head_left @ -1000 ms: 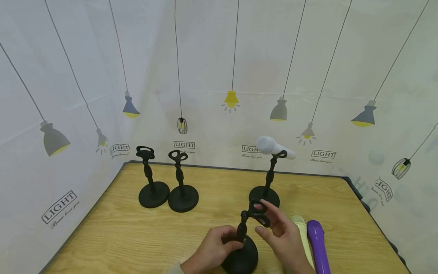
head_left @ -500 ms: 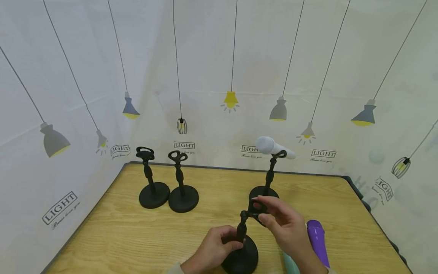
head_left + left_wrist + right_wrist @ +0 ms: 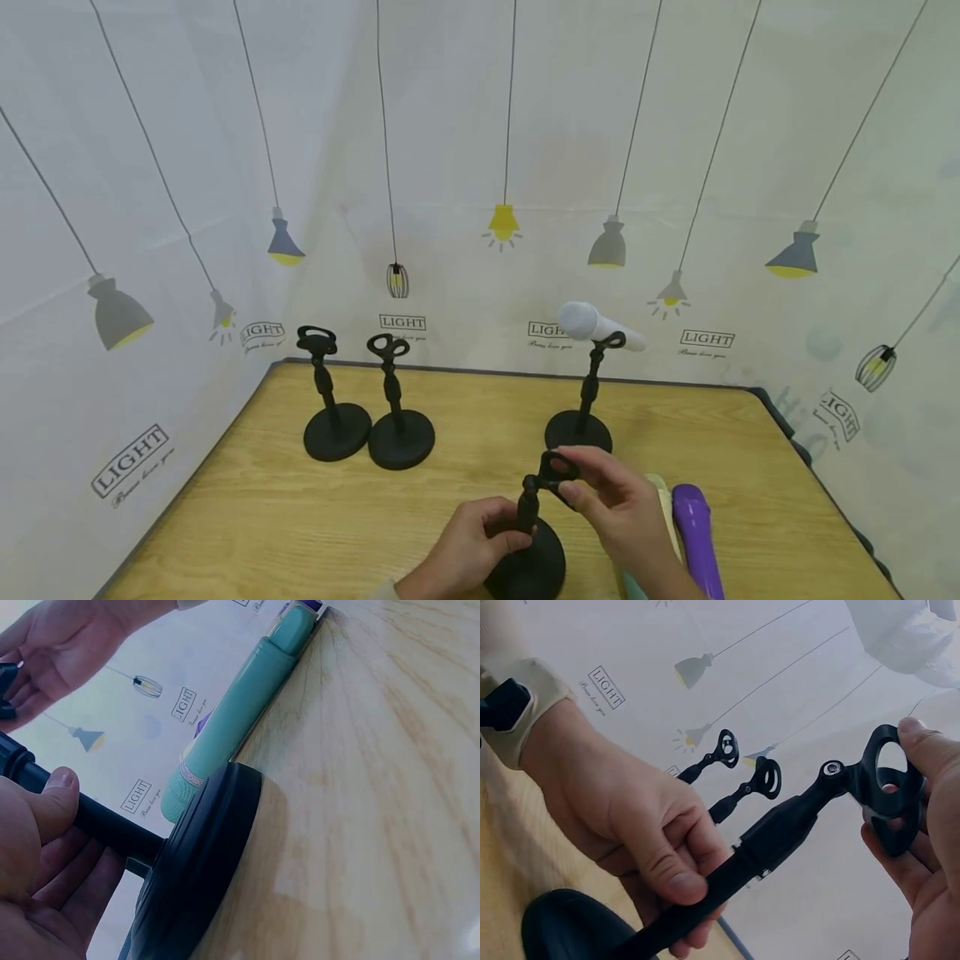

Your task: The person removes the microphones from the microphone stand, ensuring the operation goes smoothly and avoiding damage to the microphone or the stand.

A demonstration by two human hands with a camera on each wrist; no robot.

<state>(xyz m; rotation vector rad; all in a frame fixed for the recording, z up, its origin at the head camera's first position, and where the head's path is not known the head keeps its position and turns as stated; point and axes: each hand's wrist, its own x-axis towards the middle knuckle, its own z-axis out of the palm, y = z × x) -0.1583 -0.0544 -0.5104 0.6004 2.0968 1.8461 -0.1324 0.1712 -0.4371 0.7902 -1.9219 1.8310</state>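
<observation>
A black tabletop microphone stand (image 3: 536, 562) is near the front of the table. My left hand (image 3: 468, 540) grips its pole just above the round base, thumb on one side and fingers behind, as the right wrist view shows. At the top, my right hand (image 3: 628, 512) pinches the looped microphone clip (image 3: 889, 780) between thumb and fingers. The clip leans to the right of the pole and holds no microphone. Beside the base lies a teal microphone (image 3: 236, 709), mostly hidden under my right arm in the head view.
Yellow (image 3: 664, 500) and purple (image 3: 696, 529) microphones lie to the right. Behind, a white microphone (image 3: 600, 325) sits tilted in another stand (image 3: 579, 432). Two stands with vacant clips, a left one (image 3: 337, 432) and its neighbour (image 3: 402, 437), occupy the back left. A lamp-printed sheet surrounds the table.
My right thumb and fingers have closed onto the clip, which a second ago was between them with the thumb apart. The left hand has kept its grip on the pole.
</observation>
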